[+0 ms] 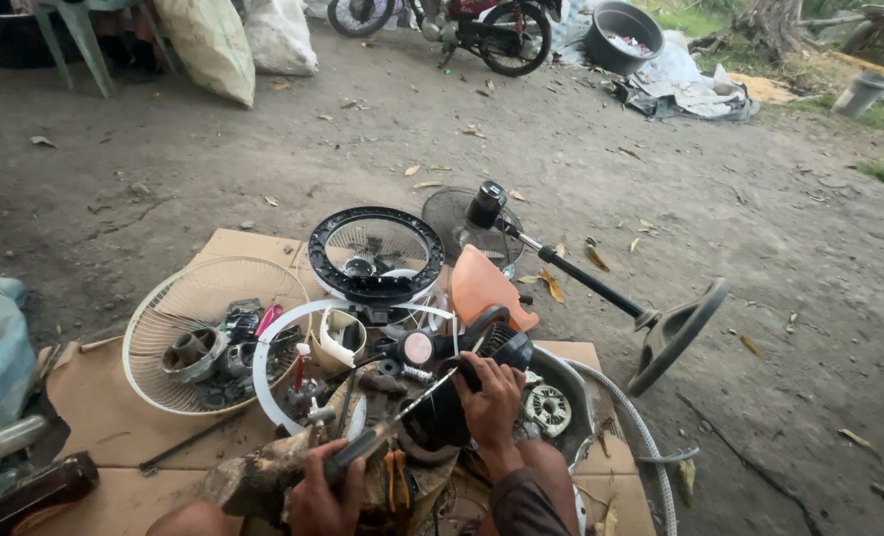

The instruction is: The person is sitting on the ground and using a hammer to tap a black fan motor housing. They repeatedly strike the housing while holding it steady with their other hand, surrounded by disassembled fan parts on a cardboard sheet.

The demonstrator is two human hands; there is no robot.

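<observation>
My left hand (320, 496) grips the handle of a long tool (392, 422), likely a screwdriver, whose shaft slants up to the right toward a black fan motor housing (440, 415). My right hand (490, 397) closes over the top of that housing and steadies it. The tool's tip meets the housing near a small round pink-faced part (418, 347). A chunk of wood (258, 478) lies under my left hand. A bare motor stator (547, 408) lies right of my right hand.
Flattened cardboard (115, 397) covers the dirt ground. On it lie a white fan grille (199, 298) holding loose parts, a black grille ring (378, 256), an orange cover (484, 288) and a fan stand with round base (680, 333). A motorbike (482, 30), sacks (214, 45) and a tub (621, 35) stand far off.
</observation>
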